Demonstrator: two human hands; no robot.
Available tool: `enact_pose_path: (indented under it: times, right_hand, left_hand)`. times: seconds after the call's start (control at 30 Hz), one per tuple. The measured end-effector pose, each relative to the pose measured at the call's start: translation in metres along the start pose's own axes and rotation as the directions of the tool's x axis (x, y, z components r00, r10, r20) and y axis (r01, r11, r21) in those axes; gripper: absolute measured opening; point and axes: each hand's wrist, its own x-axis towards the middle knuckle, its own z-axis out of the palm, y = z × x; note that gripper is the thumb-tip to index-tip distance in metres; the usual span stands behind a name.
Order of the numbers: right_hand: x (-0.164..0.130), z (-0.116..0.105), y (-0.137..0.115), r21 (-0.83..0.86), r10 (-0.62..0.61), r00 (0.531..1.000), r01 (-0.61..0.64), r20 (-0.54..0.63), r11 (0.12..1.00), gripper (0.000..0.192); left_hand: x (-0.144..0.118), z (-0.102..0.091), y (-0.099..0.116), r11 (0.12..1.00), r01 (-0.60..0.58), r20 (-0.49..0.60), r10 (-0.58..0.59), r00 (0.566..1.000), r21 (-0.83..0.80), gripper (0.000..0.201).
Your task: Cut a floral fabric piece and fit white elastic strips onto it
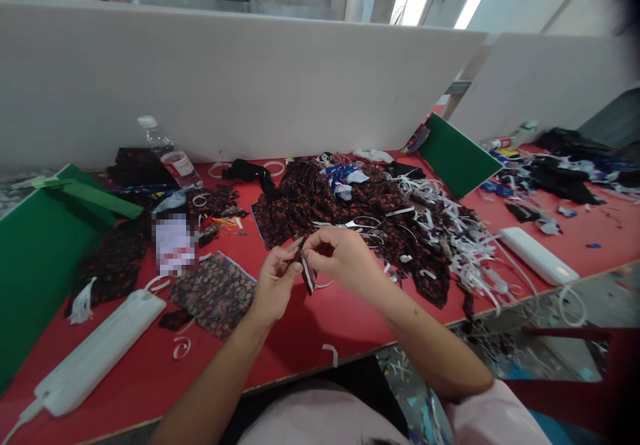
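Both my hands meet over the red table's near middle, pinching a small dark strip of fabric (308, 281) with a pale edge. My left hand (276, 279) is closed on its left side, thumb on top. From the right, my right hand (336, 253) grips its upper end with fingers curled; the fingertips partly cover the cloth. Just behind my right hand lie scissors (356, 223) on a heap of dark floral fabric (305, 198). A flat floral fabric piece (216, 293) rests left of my left hand.
White strip scraps (470, 245) pile up at right. White power strips (103, 351) lie at left and right. Green panels (456, 155) stand on both sides, a plastic bottle (175, 158) at back left. A white partition (240, 85) runs behind the red table (320, 338).
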Motion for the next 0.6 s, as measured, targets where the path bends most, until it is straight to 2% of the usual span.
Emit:
enact_pose_path:
  times: [0.2, 0.6]
  right_hand:
    - [-0.001, 0.002, -0.001, -0.031, 0.005, 1.0, -0.006, -0.022, 1.0, 0.011]
    - [-0.004, 0.002, 0.004, -0.122, -0.023, 0.998, 0.016, -0.057, 0.992, 0.01]
  left_hand:
    - [0.002, -0.001, 0.001, 0.999, -0.006, -0.048, 0.009, 0.999, 0.054, 0.015]
    - [0.001, 0.005, 0.011, 0.967, -0.056, -0.057, 0.073, 0.996, 0.247, 0.014]
